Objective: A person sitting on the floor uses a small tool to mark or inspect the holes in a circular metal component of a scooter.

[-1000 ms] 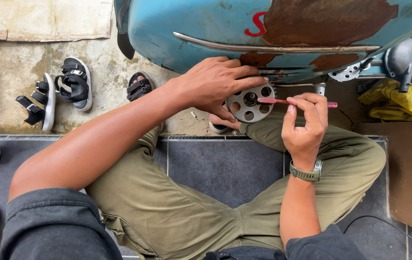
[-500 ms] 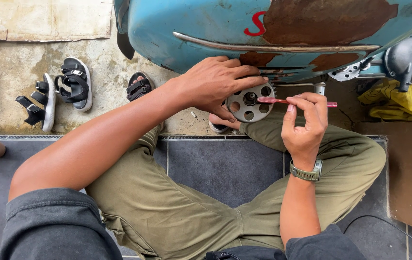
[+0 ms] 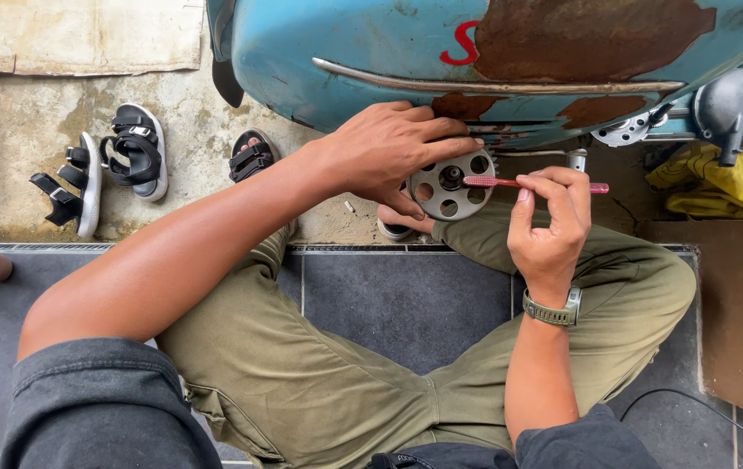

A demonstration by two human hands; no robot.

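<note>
Head view: left hand [image 3: 393, 152] grips perforated metal disc [image 3: 451, 183]; right hand [image 3: 549, 230] pinches red toothbrush [image 3: 510, 183] against it.

A stained concrete floor [image 3: 33, 139] carries two black-strapped sandals [image 3: 107, 165] and a yellow cloth [image 3: 736, 187].

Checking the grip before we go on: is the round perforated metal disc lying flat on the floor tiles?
No: the left hand holds the disc up while the right hand puts a pink toothbrush to it.

Dull grey metal gear [image 3: 451, 184], pink plastic toothbrush [image 3: 528, 183], rusty glossy-blue scooter panel [image 3: 510, 52].
</note>
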